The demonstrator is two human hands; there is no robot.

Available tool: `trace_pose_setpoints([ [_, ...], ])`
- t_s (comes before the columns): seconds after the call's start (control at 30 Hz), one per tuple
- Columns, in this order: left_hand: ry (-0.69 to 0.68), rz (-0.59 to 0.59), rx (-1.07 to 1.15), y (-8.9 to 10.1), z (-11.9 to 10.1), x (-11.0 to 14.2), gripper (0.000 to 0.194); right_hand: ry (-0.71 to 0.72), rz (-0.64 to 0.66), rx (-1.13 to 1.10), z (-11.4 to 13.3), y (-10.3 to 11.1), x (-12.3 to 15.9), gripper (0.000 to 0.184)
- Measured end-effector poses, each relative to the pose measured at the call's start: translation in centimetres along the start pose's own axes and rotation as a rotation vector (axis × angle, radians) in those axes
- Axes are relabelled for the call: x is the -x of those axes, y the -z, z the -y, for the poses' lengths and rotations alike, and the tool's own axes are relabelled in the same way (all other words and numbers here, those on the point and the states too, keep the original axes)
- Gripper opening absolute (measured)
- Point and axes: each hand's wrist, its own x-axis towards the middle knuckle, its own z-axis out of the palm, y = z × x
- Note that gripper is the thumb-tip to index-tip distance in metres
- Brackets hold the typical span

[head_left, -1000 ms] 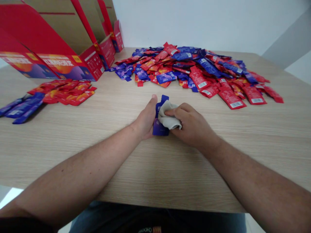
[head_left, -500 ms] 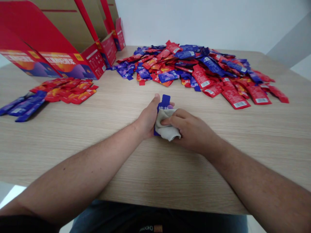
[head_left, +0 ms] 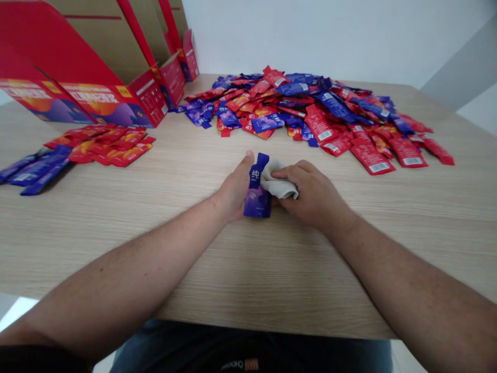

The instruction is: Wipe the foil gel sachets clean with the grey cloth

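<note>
My left hand grips a blue sachet by its left edge, holding it upright on the wooden table. My right hand is closed on a crumpled grey cloth, which presses against the sachet's right side near the top. Most of the sachet's printed front shows.
A big heap of red and blue sachets covers the table's far side. Sorted red sachets and blue sachets lie at the left. Red open cartons stand at the back left. The table's near edge runs below my forearms.
My right hand has slid the cloth from over the sachet's lower front up and off to the right, uncovering most of the sachet. The left hand has stayed in place.
</note>
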Motion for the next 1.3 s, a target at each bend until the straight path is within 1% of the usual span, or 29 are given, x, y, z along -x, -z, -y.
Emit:
trace_pose_setpoints([
  [0.03, 0.004, -0.005, 0.002, 0.0, 0.0, 0.0, 0.066, 0.013, 0.017, -0.003, 0.1, 0.0, 0.0, 0.042],
  [0.13, 0.016, -0.042, 0.003, -0.1, 0.0, 0.1, 0.065, 0.118, 0.118, -0.040, 0.4, -0.1, 0.1, 0.043],
  [0.17, 0.016, -0.050, 0.001, -0.1, 0.0, 0.2, 0.064, 0.127, 0.124, -0.045, 0.4, -0.2, 0.1, 0.043],
  [0.27, -0.015, -0.042, -0.002, -0.1, -0.1, 0.2, 0.065, 0.044, 0.032, -0.019, 0.1, -0.2, 0.0, 0.041],
  [0.33, -0.024, -0.044, -0.001, -0.1, -0.1, 0.2, 0.066, 0.011, 0.009, -0.007, 0.1, -0.1, 0.1, 0.040],
  [0.47, -0.018, -0.095, -0.039, 0.1, 0.0, 0.1, 0.066, 0.134, 0.151, -0.059, 0.9, -0.4, 0.4, 0.041],
  [0.5, -0.021, -0.089, -0.045, 0.1, 0.0, 0.1, 0.066, 0.144, 0.160, -0.065, 1.0, -0.4, 0.4, 0.041],
  [0.53, -0.022, -0.073, -0.046, 0.1, 0.1, 0.0, 0.066, 0.131, 0.143, -0.059, 1.0, -0.5, 0.4, 0.041],
  [0.6, -0.020, -0.044, -0.051, 0.1, 0.3, -0.1, 0.064, 0.063, 0.051, -0.030, 0.7, -0.5, 0.2, 0.043],
  [0.67, -0.006, -0.040, -0.085, 0.1, 0.6, -0.2, 0.062, 0.008, -0.036, -0.009, 0.3, -0.4, 0.0, 0.046],
  [0.7, -0.008, -0.049, -0.108, 0.1, 0.7, -0.2, 0.061, 0.000, -0.057, -0.007, 0.1, -0.4, 0.0, 0.046],
  [0.73, -0.019, -0.059, -0.127, 0.1, 0.8, -0.2, 0.060, 0.009, -0.055, -0.010, 0.1, -0.3, 0.0, 0.045],
  [0.87, -0.064, -0.064, -0.146, 0.1, 0.8, 0.1, 0.060, 0.085, 0.026, -0.022, 0.3, -0.1, 0.0, 0.044],
  [0.9, -0.052, -0.060, -0.154, 0.1, 0.7, 0.2, 0.061, 0.076, 0.015, -0.019, 0.2, -0.1, 0.0, 0.045],
  [1.0, 0.019, -0.051, -0.197, 0.1, 0.6, 0.4, 0.064, -0.009, -0.094, 0.003, -0.3, -0.1, -0.1, 0.046],
  [1.03, 0.027, -0.051, -0.197, 0.2, 0.6, 0.3, 0.064, -0.015, -0.106, 0.002, -0.4, -0.1, -0.2, 0.047],
  [1.07, 0.015, -0.055, -0.185, 0.2, 0.6, 0.3, 0.063, 0.001, -0.093, -0.007, -0.4, -0.1, -0.2, 0.046],
  [1.13, -0.043, -0.062, -0.144, 0.2, 0.8, 0.2, 0.061, 0.058, -0.026, -0.030, -0.3, -0.2, -0.1, 0.044],
  [1.2, -0.067, -0.058, -0.136, 0.2, 0.8, 0.1, 0.061, 0.074, 0.003, -0.038, -0.2, -0.2, -0.1, 0.043],
  [1.3, 0.016, -0.041, -0.185, 0.1, 0.7, 0.2, 0.064, -0.009, -0.081, -0.018, -0.1, -0.2, -0.1, 0.045],
])
